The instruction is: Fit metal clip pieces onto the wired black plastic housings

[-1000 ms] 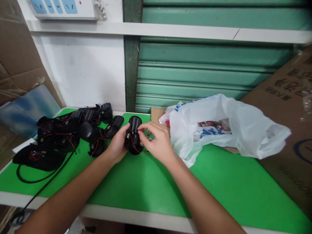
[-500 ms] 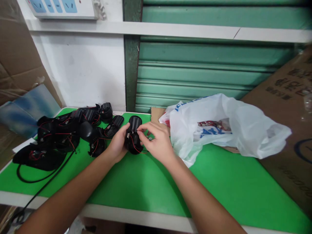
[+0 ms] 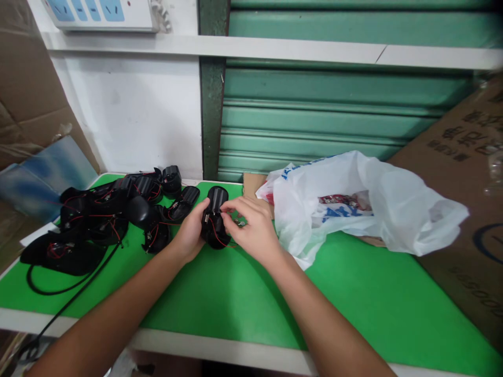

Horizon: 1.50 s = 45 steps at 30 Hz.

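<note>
A black plastic housing [image 3: 217,199] with red wires stands on the green table top [image 3: 220,303], near the middle. My left hand [image 3: 192,233] grips it from the left side, thumb along its edge. My right hand [image 3: 253,225] is at its right side, with thumb and index finger pinched close to the wires; what they hold is too small to name. Small metal bits show under the right fingers. To the left lies a pile of similar black housings [image 3: 137,212] with red wires, and a black cable [image 3: 78,288] trails over the table's front edge.
A white plastic bag [image 3: 353,183] with red wiring inside lies right of my hands. Cardboard boxes stand at the far right [image 3: 456,173] and far left [image 3: 31,73]. A power strip [image 3: 106,23] hangs above, and a green shutter [image 3: 334,89] is behind.
</note>
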Each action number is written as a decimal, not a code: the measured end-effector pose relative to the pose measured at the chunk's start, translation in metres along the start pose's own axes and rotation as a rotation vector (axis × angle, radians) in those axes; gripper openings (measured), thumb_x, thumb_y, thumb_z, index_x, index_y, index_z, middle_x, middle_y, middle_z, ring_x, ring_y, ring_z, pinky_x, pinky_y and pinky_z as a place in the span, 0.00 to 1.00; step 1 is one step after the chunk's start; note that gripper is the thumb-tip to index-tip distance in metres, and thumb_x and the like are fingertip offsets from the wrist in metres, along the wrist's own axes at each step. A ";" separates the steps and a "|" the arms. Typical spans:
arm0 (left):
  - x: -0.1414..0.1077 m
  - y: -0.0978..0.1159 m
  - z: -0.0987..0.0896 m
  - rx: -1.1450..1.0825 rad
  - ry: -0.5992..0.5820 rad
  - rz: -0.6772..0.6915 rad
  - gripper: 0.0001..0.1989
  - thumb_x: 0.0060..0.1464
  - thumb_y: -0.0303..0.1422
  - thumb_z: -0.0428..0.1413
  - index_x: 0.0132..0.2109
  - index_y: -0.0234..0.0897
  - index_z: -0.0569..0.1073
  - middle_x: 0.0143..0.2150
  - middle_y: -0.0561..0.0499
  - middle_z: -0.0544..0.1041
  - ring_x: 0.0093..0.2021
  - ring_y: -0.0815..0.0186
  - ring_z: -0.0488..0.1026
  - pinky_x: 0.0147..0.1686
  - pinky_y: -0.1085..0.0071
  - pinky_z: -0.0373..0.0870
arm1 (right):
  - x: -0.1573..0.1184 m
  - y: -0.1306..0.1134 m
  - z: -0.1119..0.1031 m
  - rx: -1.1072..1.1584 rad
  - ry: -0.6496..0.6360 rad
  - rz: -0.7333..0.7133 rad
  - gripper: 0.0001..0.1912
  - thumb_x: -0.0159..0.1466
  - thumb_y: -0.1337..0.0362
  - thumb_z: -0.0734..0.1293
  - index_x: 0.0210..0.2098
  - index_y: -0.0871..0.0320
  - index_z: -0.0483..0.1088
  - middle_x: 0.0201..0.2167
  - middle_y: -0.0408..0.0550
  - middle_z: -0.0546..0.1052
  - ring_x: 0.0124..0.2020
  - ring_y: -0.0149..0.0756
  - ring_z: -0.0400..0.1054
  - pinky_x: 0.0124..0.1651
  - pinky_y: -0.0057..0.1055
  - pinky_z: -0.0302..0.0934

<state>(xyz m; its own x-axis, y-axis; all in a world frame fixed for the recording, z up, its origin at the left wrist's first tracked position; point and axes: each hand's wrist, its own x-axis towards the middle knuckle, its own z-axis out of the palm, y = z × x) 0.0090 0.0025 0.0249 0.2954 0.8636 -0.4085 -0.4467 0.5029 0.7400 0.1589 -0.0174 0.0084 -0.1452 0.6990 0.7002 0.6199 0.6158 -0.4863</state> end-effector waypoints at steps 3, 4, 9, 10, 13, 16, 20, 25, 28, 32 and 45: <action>0.002 -0.002 -0.003 0.004 -0.009 0.004 0.16 0.66 0.38 0.53 0.48 0.31 0.81 0.33 0.47 0.84 0.34 0.60 0.81 0.38 0.69 0.77 | -0.001 0.001 0.001 -0.019 -0.008 -0.003 0.10 0.65 0.73 0.65 0.38 0.52 0.75 0.33 0.46 0.81 0.37 0.40 0.74 0.43 0.35 0.67; 0.003 -0.002 -0.004 0.002 -0.006 0.006 0.16 0.65 0.38 0.54 0.48 0.31 0.81 0.33 0.47 0.84 0.34 0.60 0.81 0.38 0.69 0.77 | -0.001 0.001 0.001 -0.028 -0.012 -0.003 0.10 0.65 0.73 0.65 0.39 0.53 0.75 0.34 0.46 0.81 0.37 0.40 0.74 0.43 0.35 0.67; 0.004 -0.003 -0.003 0.000 0.014 0.021 0.16 0.64 0.38 0.55 0.47 0.31 0.81 0.32 0.48 0.83 0.34 0.61 0.81 0.37 0.70 0.76 | -0.002 0.003 0.002 -0.081 -0.007 -0.010 0.08 0.65 0.72 0.66 0.38 0.53 0.75 0.33 0.46 0.80 0.37 0.40 0.73 0.42 0.35 0.66; 0.004 -0.003 -0.002 0.002 0.026 0.023 0.16 0.64 0.38 0.55 0.47 0.31 0.81 0.32 0.48 0.82 0.34 0.61 0.80 0.36 0.70 0.76 | -0.002 0.003 0.002 -0.089 -0.001 -0.015 0.07 0.65 0.72 0.67 0.38 0.54 0.75 0.32 0.46 0.79 0.37 0.40 0.73 0.42 0.35 0.66; 0.003 -0.002 0.000 0.008 0.052 0.023 0.17 0.66 0.38 0.52 0.45 0.31 0.81 0.30 0.48 0.81 0.32 0.62 0.80 0.34 0.71 0.74 | -0.003 0.004 0.003 -0.099 0.014 -0.023 0.06 0.66 0.71 0.67 0.37 0.54 0.75 0.34 0.47 0.79 0.38 0.40 0.73 0.42 0.35 0.66; 0.002 -0.001 0.001 0.018 0.052 0.024 0.18 0.67 0.38 0.50 0.44 0.31 0.81 0.28 0.49 0.80 0.32 0.62 0.79 0.32 0.72 0.73 | -0.005 0.005 0.004 -0.103 0.036 -0.028 0.06 0.67 0.69 0.66 0.37 0.54 0.75 0.37 0.48 0.78 0.40 0.39 0.74 0.44 0.36 0.68; 0.001 -0.001 0.002 0.018 0.045 0.026 0.18 0.67 0.38 0.50 0.42 0.31 0.81 0.29 0.48 0.80 0.33 0.62 0.79 0.34 0.70 0.74 | -0.004 0.005 0.005 -0.110 0.061 -0.052 0.06 0.66 0.70 0.66 0.36 0.54 0.74 0.38 0.48 0.77 0.39 0.39 0.73 0.43 0.36 0.68; 0.003 -0.002 0.001 0.020 0.031 0.016 0.17 0.65 0.40 0.52 0.41 0.32 0.81 0.30 0.48 0.81 0.34 0.61 0.80 0.37 0.69 0.76 | -0.004 0.005 0.004 -0.117 0.071 -0.075 0.06 0.66 0.71 0.67 0.35 0.55 0.74 0.37 0.48 0.77 0.39 0.38 0.73 0.43 0.35 0.67; 0.004 -0.003 -0.001 0.027 0.014 0.029 0.15 0.61 0.41 0.56 0.39 0.32 0.80 0.31 0.48 0.81 0.36 0.60 0.80 0.37 0.68 0.76 | -0.004 0.006 0.004 -0.132 0.067 -0.082 0.06 0.66 0.71 0.67 0.35 0.55 0.74 0.37 0.48 0.77 0.39 0.39 0.73 0.42 0.35 0.67; 0.006 -0.004 -0.004 0.027 0.004 0.041 0.15 0.60 0.41 0.57 0.37 0.33 0.79 0.32 0.48 0.81 0.37 0.60 0.80 0.36 0.69 0.74 | -0.004 0.006 0.004 -0.137 0.051 -0.083 0.06 0.67 0.71 0.67 0.35 0.55 0.74 0.37 0.48 0.78 0.39 0.39 0.73 0.42 0.36 0.67; 0.009 -0.008 -0.008 0.024 -0.038 0.135 0.15 0.50 0.42 0.66 0.36 0.36 0.75 0.35 0.51 0.81 0.42 0.59 0.80 0.38 0.69 0.73 | -0.004 0.005 0.004 -0.167 0.047 -0.111 0.07 0.67 0.72 0.67 0.35 0.55 0.74 0.37 0.48 0.78 0.38 0.40 0.72 0.42 0.37 0.66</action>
<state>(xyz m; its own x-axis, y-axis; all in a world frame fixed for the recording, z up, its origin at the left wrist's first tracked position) 0.0083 0.0064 0.0110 0.2662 0.9211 -0.2842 -0.4639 0.3809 0.7998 0.1598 -0.0158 0.0010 -0.1859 0.6097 0.7705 0.7221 0.6166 -0.3137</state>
